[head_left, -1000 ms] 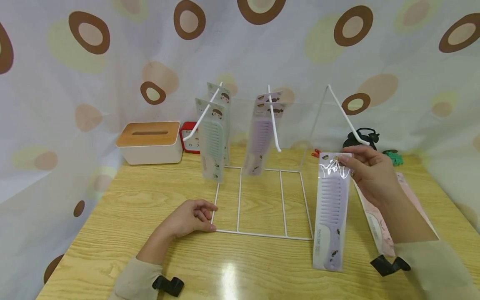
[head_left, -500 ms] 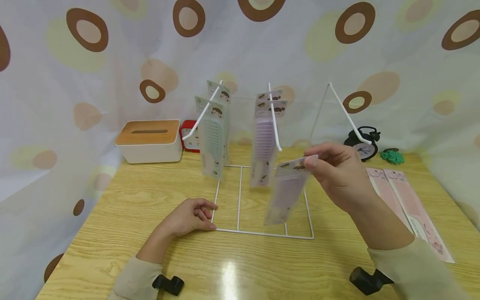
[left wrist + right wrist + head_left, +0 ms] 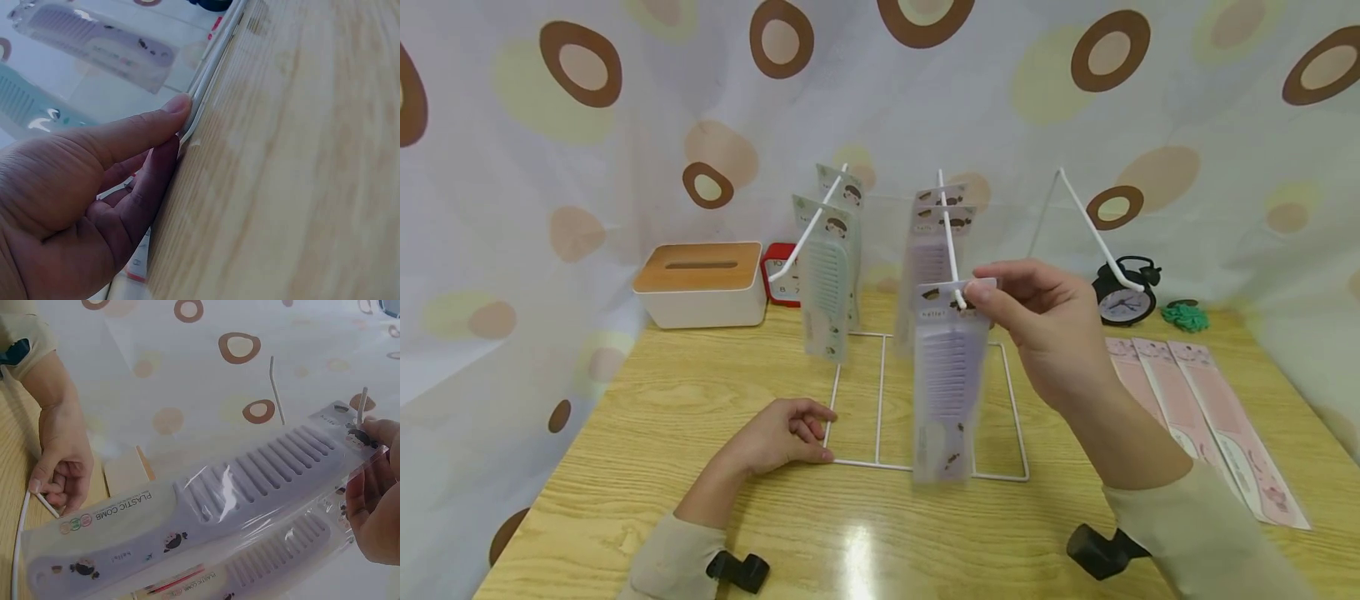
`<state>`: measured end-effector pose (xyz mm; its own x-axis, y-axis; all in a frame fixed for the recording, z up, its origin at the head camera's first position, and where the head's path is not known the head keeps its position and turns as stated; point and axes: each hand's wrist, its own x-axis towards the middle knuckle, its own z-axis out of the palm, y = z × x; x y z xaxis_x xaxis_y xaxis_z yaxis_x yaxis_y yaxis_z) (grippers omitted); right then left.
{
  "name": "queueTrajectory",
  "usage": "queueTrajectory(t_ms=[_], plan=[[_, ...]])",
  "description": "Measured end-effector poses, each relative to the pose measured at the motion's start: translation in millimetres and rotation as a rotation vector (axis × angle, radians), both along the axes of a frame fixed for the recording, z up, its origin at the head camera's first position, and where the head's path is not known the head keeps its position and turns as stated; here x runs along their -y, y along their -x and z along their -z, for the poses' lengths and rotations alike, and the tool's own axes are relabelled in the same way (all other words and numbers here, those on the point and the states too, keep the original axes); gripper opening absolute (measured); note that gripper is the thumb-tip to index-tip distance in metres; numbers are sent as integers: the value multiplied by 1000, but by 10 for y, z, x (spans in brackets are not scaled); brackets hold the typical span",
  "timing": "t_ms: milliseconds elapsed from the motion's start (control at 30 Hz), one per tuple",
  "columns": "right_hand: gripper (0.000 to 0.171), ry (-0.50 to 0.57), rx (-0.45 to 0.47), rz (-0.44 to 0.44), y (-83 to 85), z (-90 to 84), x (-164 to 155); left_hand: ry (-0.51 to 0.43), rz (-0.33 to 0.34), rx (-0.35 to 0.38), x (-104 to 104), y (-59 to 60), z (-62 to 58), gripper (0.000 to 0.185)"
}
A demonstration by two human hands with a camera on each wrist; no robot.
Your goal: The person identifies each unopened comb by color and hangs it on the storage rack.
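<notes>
My right hand (image 3: 1045, 333) pinches the top corner of a purple comb (image 3: 947, 383) in a clear packet, with its card at the tip of the white wire rack's middle hook (image 3: 950, 250). In the right wrist view, the hook's end shows at the card beside my thumb. My left hand (image 3: 782, 433) grips the near left corner of the wire rack (image 3: 880, 400) between thumb and finger. Farther back on the middle hook hang two more packaged purple combs (image 3: 928, 262). Two packaged green combs (image 3: 826, 283) hang from the left hook. The right hook (image 3: 1090, 225) is bare.
Pink packaged combs (image 3: 1198, 408) lie on the table at the right, partly behind my right forearm. Along the back stand a tissue box (image 3: 700, 287) with a wooden lid, a red clock (image 3: 782, 283) and a black alarm clock (image 3: 1123, 300). A green bundle (image 3: 1185, 317) lies beside that.
My right hand has carried the packaged purple comb leftward from the table's right side to the middle hook's tip. The left hand has stayed on the rack's corner.
</notes>
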<state>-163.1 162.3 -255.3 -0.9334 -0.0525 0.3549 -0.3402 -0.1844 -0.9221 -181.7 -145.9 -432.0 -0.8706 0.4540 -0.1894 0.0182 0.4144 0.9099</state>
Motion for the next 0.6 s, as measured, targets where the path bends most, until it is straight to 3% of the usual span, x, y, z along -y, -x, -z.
queueTrajectory(t_ms=[167, 467, 600], plan=[[17, -83, 11, 89, 133, 55, -68, -4, 1, -3, -1, -2, 8, 51], [15, 71, -1, 76, 271, 109, -53, -17, 6, -2, 1, -1, 24, 51], [16, 75, -3, 70, 300, 121, -74, -16, 5, 3, 2, 5, 18, 51]])
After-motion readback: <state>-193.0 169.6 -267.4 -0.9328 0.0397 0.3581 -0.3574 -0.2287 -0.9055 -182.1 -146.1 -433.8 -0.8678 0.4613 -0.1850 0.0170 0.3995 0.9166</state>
